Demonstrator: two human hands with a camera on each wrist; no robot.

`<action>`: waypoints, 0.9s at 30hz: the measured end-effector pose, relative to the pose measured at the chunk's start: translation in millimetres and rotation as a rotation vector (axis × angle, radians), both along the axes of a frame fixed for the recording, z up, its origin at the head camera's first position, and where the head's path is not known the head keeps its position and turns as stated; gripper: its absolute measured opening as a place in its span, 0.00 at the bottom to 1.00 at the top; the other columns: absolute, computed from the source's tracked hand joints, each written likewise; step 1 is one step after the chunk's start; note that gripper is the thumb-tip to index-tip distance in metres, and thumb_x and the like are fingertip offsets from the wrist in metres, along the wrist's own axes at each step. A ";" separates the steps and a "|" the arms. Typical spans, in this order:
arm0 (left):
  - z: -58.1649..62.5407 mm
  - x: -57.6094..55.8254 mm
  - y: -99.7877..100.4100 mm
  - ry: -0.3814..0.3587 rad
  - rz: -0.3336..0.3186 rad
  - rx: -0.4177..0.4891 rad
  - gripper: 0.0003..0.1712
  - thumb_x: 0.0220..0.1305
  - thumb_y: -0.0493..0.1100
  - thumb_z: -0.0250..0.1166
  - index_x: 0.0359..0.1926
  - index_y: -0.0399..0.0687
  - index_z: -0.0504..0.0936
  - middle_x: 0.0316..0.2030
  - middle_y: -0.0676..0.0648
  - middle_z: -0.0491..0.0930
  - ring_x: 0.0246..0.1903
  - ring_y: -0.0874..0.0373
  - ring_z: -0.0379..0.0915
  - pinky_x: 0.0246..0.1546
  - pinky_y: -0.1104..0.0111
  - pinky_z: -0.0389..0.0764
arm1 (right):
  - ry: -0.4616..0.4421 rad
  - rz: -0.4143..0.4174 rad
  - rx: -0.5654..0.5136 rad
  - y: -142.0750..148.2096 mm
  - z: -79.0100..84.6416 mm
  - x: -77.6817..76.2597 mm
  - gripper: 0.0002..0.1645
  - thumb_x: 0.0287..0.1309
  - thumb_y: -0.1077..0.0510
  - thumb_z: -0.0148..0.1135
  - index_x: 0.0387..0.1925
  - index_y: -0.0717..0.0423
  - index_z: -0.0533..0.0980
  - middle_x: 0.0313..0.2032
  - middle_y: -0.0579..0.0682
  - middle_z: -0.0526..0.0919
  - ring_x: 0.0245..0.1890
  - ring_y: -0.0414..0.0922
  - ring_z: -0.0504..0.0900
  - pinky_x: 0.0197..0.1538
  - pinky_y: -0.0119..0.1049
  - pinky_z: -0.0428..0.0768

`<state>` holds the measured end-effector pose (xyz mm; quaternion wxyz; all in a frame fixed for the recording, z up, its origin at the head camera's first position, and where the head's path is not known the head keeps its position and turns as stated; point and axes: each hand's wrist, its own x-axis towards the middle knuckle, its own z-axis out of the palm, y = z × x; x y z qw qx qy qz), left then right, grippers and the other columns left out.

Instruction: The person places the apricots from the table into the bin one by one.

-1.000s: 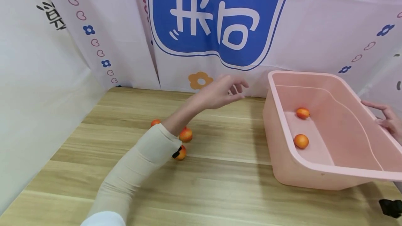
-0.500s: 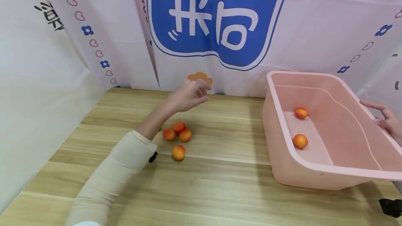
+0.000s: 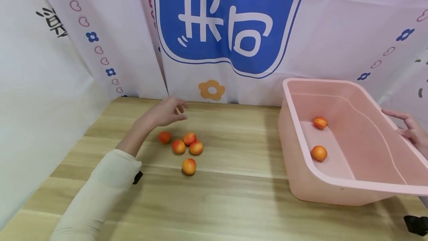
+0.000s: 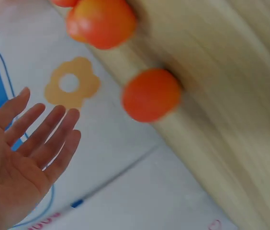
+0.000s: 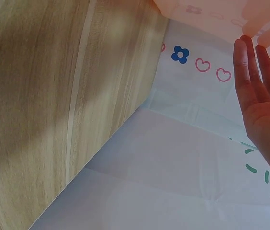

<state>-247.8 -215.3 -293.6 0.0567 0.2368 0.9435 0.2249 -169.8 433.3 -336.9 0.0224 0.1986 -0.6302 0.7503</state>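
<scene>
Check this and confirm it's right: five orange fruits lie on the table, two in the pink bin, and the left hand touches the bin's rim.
Not quite: the head view shows the right hand, not the left hand, touching the rim of the pink bin; the rest stands.

Counter (image 3: 234, 203), wood-grained. Directly on it: five small orange-red fruits (image 3: 189, 167), loosely grouped; one pink tub (image 3: 311, 187), right side.

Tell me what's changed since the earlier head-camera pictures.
The empty left hand has moved leftward, away from the pink tub, to near the orange fruits on the table, five of which now show. Unchanged: the right hand at the tub's rim, the two fruits inside.
</scene>
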 end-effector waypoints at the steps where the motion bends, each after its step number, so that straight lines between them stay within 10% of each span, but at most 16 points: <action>1: -2.7 1.1 -4.7 -0.011 0.000 -0.020 0.20 0.68 0.36 0.69 0.56 0.27 0.81 0.47 0.31 0.85 0.47 0.37 0.83 0.50 0.49 0.85 | 0.003 -0.003 0.018 -0.3 0.3 0.9 0.45 0.66 0.79 0.21 0.66 0.45 0.73 0.28 0.49 0.86 0.14 0.39 0.80 0.17 0.28 0.78; 7: -13.5 5.2 -29.1 -0.135 0.023 -0.098 0.22 0.64 0.32 0.71 0.57 0.26 0.80 0.52 0.28 0.82 0.54 0.32 0.79 0.54 0.46 0.82 | -0.045 0.030 -0.014 2.3 3.5 -2.5 0.48 0.62 0.81 0.22 0.64 0.45 0.76 0.42 0.48 0.88 0.21 0.40 0.84 0.22 0.28 0.81; 21: -27.2 1.4 -46.9 -0.296 -0.009 -0.136 0.21 0.61 0.34 0.74 0.53 0.27 0.82 0.49 0.30 0.83 0.54 0.35 0.78 0.58 0.45 0.78 | -0.060 0.039 -0.118 -0.5 4.9 -3.4 0.52 0.55 0.83 0.16 0.61 0.51 0.79 0.38 0.53 0.88 0.21 0.40 0.83 0.22 0.27 0.81; 27: -29.7 2.9 -46.9 -0.359 -0.002 -0.104 0.20 0.62 0.34 0.74 0.52 0.25 0.82 0.45 0.34 0.84 0.42 0.48 0.79 0.41 0.59 0.87 | -0.056 0.053 -0.127 0.8 3.6 -3.5 0.52 0.56 0.83 0.14 0.61 0.52 0.79 0.38 0.54 0.88 0.21 0.40 0.84 0.22 0.28 0.81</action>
